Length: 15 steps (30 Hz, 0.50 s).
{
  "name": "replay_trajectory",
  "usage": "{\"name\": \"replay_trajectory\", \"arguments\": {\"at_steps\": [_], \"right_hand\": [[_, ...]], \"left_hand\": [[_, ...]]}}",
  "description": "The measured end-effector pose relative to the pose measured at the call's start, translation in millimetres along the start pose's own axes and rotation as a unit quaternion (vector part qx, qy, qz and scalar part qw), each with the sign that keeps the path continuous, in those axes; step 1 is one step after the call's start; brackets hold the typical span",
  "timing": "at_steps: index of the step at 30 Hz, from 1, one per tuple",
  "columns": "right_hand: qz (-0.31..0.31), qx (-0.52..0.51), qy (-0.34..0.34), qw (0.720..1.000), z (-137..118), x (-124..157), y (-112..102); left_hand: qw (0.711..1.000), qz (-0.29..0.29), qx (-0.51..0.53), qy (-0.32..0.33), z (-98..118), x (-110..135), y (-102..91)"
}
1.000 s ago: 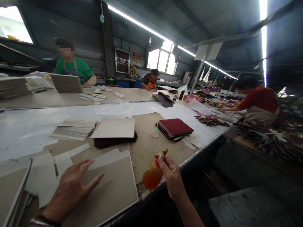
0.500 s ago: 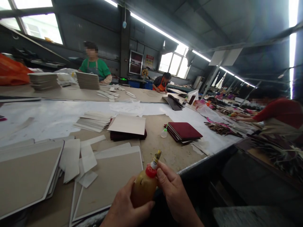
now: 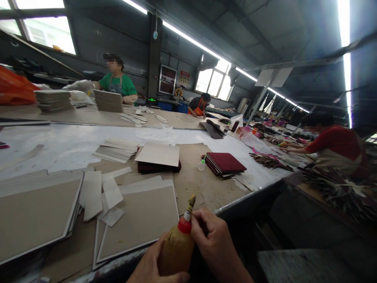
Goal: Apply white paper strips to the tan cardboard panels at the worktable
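Note:
Both of my hands hold an amber glue bottle [image 3: 176,251] with a red cap and a crusted nozzle, upright just off the table's near edge. My left hand [image 3: 153,269] wraps round the bottle's body from below. My right hand [image 3: 212,241] is closed beside the red cap, fingers pinched at the bottle's neck. Just beyond the bottle lies a grey board with white edges [image 3: 138,220] on the table [image 3: 206,188].
A stack of grey boards [image 3: 35,212] lies at left with loose white strips [image 3: 103,196]. Farther off are maroon covers [image 3: 225,162], a small glue bottle [image 3: 202,164] and paper stacks [image 3: 118,149]. A person in red [image 3: 335,143] works at right; two others sit at the far side.
My left hand left the grey board and took hold of the bottle's body. The bottle has come lower and closer to me, and the view has swung left.

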State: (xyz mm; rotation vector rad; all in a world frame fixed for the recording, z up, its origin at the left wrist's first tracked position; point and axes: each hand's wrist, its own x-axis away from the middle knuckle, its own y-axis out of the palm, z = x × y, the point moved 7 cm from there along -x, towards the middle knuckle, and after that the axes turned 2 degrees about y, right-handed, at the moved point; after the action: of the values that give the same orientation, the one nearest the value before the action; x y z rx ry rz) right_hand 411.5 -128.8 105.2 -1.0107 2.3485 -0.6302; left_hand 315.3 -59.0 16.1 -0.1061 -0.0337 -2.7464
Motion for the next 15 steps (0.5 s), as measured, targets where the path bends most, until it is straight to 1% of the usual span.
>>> {"name": "replay_trajectory", "arguments": {"at_steps": [3, 7, 11, 13, 15], "right_hand": [[0.002, 0.014, 0.003, 1.000, -2, 3, 0], [0.010, 0.003, 0.009, 1.000, -6, 5, -1], [0.028, -0.030, 0.041, 0.998, -5, 4, 0], [0.026, -0.041, 0.056, 0.997, -3, 4, 2], [0.020, -0.040, 0.061, 0.997, -1, 3, 3]], "left_hand": [[0.999, -0.012, 0.030, 0.006, 2, 7, 2.2], [0.997, -0.005, 0.079, 0.013, 4, 12, 1.9], [0.995, -0.050, 0.084, -0.005, -10, 9, 8.5], [0.994, -0.071, 0.081, -0.018, -19, 6, 10.8], [0.993, -0.080, 0.084, -0.028, -24, 6, 11.0]]}}
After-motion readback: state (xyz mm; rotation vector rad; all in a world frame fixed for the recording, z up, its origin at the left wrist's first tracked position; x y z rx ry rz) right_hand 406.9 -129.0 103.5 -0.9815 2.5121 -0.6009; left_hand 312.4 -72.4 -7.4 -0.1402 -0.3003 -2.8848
